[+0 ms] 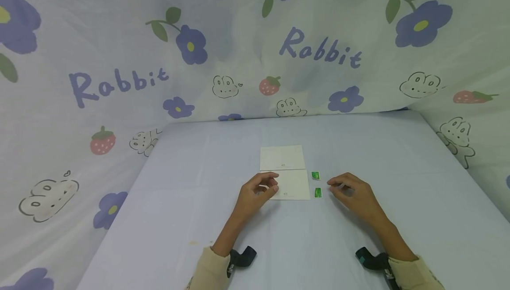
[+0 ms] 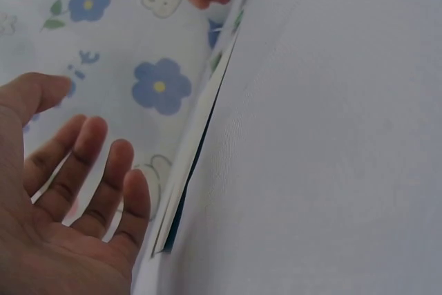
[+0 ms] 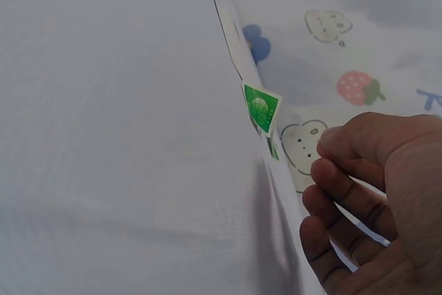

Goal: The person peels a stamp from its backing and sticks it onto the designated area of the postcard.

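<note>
Two cream paper rectangles that look like envelopes lie one behind the other at the table's middle, the far one (image 1: 282, 158) and the near one (image 1: 294, 185). Just right of them are two small green stamps with white borders, the upper (image 1: 315, 175) and the lower (image 1: 318, 192). My left hand (image 1: 256, 191) hovers with loosely bent fingers over the near envelope's left edge, holding nothing. To the right of the stamps is my right hand (image 1: 356, 195), fingers relaxed and slightly curled, nothing between them. The right wrist view shows one stamp (image 3: 262, 108) with a globe-like design.
A white cloth covers the table (image 1: 179, 161). Behind and beside it hangs a curtain (image 1: 247, 46) printed with flowers, rabbits and strawberries. A black wrist mount (image 1: 243, 257) sits on the left forearm, another mount (image 1: 372, 259) on the right.
</note>
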A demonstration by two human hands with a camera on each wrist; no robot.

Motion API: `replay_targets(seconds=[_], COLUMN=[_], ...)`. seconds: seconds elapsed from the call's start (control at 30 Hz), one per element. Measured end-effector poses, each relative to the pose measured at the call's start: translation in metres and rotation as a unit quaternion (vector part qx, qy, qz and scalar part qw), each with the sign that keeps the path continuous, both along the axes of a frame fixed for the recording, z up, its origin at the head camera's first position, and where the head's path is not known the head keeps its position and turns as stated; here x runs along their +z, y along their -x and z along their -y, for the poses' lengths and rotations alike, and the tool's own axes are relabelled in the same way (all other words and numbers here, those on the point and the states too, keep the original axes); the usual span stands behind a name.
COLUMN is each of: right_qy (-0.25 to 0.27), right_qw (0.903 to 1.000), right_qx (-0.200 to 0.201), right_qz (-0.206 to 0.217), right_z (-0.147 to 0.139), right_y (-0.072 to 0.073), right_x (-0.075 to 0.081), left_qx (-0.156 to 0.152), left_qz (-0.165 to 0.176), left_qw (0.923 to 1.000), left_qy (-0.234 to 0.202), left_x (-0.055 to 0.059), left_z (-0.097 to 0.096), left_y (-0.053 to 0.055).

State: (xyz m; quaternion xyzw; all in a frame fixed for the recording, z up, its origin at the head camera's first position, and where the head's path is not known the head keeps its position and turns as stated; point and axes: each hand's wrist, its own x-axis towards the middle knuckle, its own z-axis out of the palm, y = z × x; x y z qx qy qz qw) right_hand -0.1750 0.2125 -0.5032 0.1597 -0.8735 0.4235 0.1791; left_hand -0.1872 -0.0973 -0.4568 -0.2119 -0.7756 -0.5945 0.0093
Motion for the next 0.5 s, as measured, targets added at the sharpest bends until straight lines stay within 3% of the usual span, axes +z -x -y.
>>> replay_targets(seconds=[0.5], right_qy=[0.004], right_qw=[1.0000], right_qx=[0.000], right_qz=[0.007], right_z=[0.0002], right_y=[0.0010], right_x=[-0.0041], left_qx=[-0.008], left_qz=[0.001], left_qw=[0.9999], left_qy=[0.008], left_x=[0.0005], left_z=[-0.0028], left_y=[-0.0017])
